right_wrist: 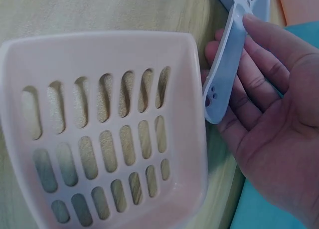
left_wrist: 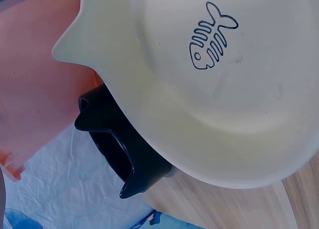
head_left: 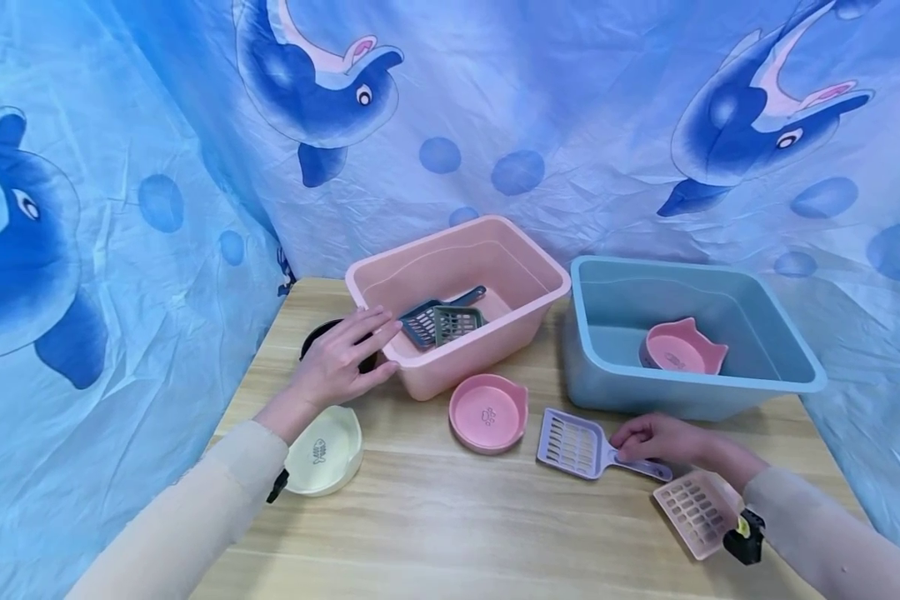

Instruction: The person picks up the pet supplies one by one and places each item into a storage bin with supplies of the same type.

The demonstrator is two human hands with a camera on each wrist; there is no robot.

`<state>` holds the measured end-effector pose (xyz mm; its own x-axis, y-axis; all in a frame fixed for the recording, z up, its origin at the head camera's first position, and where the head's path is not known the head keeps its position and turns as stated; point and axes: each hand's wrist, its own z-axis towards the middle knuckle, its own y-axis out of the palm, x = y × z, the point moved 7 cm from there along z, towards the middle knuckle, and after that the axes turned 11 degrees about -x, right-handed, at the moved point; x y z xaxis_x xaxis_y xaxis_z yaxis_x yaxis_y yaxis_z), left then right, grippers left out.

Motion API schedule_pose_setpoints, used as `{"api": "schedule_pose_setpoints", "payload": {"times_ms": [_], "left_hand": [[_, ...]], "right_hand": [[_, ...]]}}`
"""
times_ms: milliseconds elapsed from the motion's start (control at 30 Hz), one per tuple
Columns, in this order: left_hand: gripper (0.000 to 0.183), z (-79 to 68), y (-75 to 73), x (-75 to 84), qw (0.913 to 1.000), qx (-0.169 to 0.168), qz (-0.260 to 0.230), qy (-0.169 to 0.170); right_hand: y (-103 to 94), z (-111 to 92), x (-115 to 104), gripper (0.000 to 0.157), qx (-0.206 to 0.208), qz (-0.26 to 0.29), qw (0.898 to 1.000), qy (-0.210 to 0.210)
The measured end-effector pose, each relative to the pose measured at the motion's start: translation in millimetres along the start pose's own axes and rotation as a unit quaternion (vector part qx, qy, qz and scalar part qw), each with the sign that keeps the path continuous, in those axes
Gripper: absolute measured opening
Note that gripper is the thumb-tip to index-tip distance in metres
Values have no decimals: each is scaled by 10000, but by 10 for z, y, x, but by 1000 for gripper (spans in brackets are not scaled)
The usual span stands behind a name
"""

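Observation:
My right hand (head_left: 656, 440) pinches the handle of a lavender slotted litter scoop (head_left: 604, 457), whose head points left over the table. In the right wrist view, thumb and fingers hold that handle (right_wrist: 227, 72). Beside it lies a pale pink litter scoop (right_wrist: 194, 154), partly under my forearm in the head view. My left hand (head_left: 342, 354) rests at the near-left corner of a pink litter box (head_left: 487, 350), fingers extended over its rim. Inside the box are a dark blue scoop (head_left: 422, 322) and a dark green scoop (head_left: 457, 322).
A blue litter box (head_left: 667, 396) holds a pink cat-eared bowl (head_left: 686, 346). Another pink bowl (head_left: 487, 412) stands between the boxes, nearer me. A cream bowl (head_left: 324, 454) and a black bowl (left_wrist: 132, 139) stand at left. Blue dolphin-print sheeting (head_left: 457, 100) surrounds the wooden table (head_left: 450, 517).

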<state>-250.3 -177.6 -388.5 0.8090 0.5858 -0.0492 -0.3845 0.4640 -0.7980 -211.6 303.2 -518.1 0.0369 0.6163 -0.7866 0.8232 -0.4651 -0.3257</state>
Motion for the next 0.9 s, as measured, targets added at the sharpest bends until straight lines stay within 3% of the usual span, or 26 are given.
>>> {"api": "schedule_pose_setpoints", "payload": {"times_ms": [467, 900], "left_hand": [[67, 2, 55, 2, 9999, -47, -96, -48], [65, -3, 17, 0, 9999, -45, -6, -97]], "right_hand": [[75, -1, 90, 26, -359, 587, 9976, -46], [67, -26, 43, 26, -364, 1024, 9940, -156]]}}
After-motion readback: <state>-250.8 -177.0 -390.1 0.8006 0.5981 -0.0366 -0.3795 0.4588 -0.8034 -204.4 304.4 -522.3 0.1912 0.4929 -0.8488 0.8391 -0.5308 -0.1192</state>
